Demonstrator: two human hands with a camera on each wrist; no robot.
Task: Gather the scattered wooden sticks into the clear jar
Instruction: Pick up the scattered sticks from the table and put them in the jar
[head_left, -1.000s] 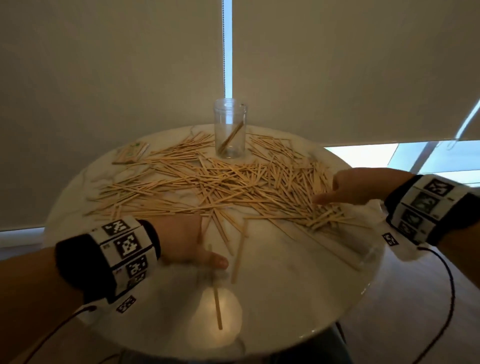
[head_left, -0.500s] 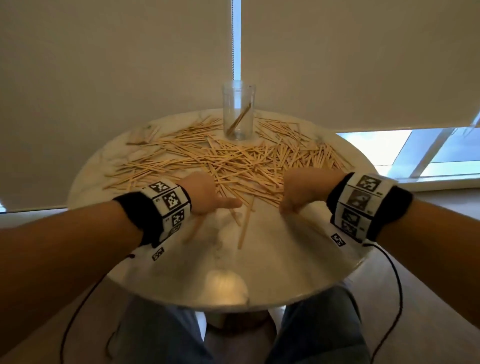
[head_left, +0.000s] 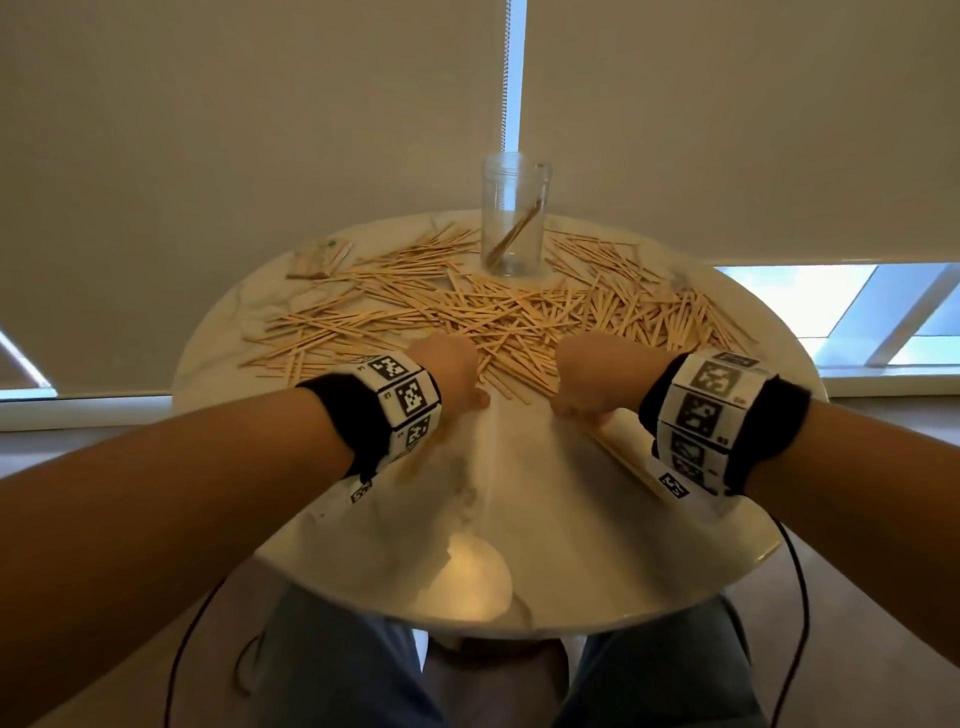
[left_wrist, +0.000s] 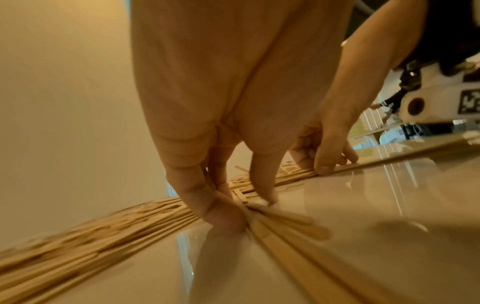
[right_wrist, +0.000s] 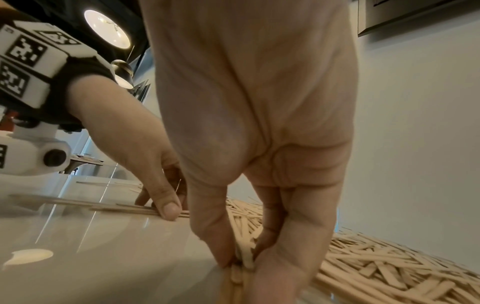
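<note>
The clear jar (head_left: 513, 218) stands at the far side of the round table (head_left: 519, 519), with one or two sticks leaning inside it. A wide pile of wooden sticks (head_left: 519, 317) covers the table in front of the jar. My left hand (head_left: 470, 397) is at the pile's near edge. In the left wrist view its thumb and fingers (left_wrist: 215, 207) pinch a small bundle of sticks (left_wrist: 288, 224) against the tabletop. My right hand (head_left: 576, 408) is beside it, a short way to the right. Its fingertips (right_wrist: 221, 253) pinch several sticks (right_wrist: 244, 257) low on the surface.
A small flat packet (head_left: 319, 255) lies at the table's far left. A few stray sticks (head_left: 623, 460) lie under my right wrist. The near table edge (head_left: 467, 618) is above my knees. Window blinds hang right behind the jar.
Both hands have moved inward to the pile's near edge, now close together. They went from spread on the table to curled, pinching sticks.
</note>
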